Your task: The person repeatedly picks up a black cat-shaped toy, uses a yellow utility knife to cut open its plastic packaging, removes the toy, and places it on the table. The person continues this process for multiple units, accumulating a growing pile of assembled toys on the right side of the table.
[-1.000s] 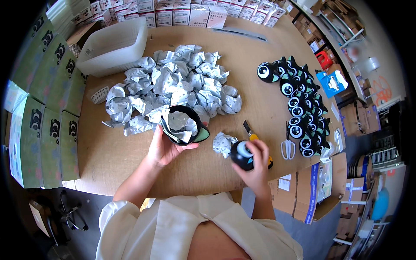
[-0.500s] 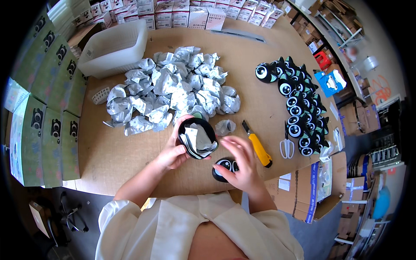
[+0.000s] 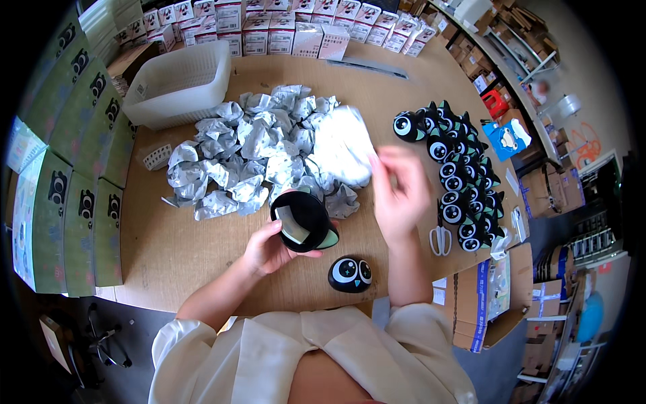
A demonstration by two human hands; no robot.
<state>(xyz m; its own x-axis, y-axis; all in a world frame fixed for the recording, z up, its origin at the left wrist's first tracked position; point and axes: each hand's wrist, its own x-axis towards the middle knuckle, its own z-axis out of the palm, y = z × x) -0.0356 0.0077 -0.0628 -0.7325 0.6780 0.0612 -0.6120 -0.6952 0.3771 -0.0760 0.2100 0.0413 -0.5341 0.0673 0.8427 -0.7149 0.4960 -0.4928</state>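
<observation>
My left hand (image 3: 264,250) grips a black hollow cup (image 3: 311,207) with pale-green pointed ears, its open mouth turned up. A small pale piece (image 3: 291,227) lies inside against the wall. Between thumb and fingers of my right hand (image 3: 402,192) is a sheet of white paper (image 3: 342,145), smeared by motion and raised above the heap of crumpled paper (image 3: 229,158). Just in front of me, a black rounded piece with big white eyes (image 3: 350,274) sits on the table, apart from both hands.
Rows of black big-eyed figures (image 3: 464,175) stand at right beside white-handled scissors (image 3: 440,240). A translucent basket (image 3: 178,111) is at far left, near stacked green boxes (image 3: 74,215). Small white boxes (image 3: 282,35) line the back. An opened carton (image 3: 494,296) is beyond the right edge.
My right hand has pulled the white paper out of the black cup and lifted it up and away. The cup stays in my left hand. The yellow utility knife is now hidden from sight.
</observation>
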